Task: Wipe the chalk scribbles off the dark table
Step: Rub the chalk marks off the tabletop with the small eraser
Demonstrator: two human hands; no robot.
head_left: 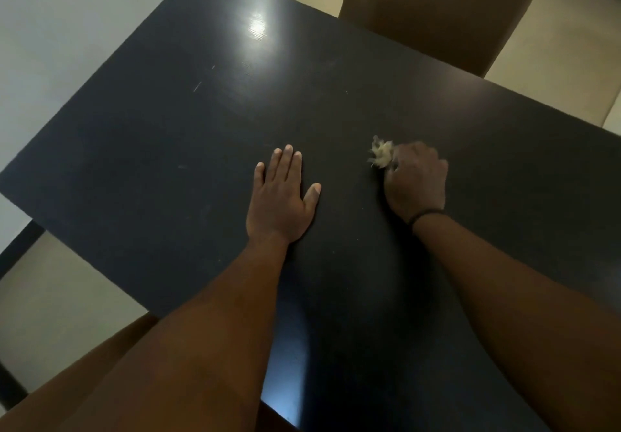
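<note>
Dark wood table (161, 135) shows only faint chalk streaks (197, 86) at far left. The left hand (280, 201) lies flat, fingers straight, steadying. The right hand (416, 182) grips a pale rag (381, 156), blurred; best kept bunched, pressed down and carried left to those streaks. No readable writing anywhere

Both forearms are bare, with no sleeves in view. A thin dark band (424, 213) circles the right wrist, just behind the right hand (416, 182). The left hand (280, 203) wears nothing.
</note>
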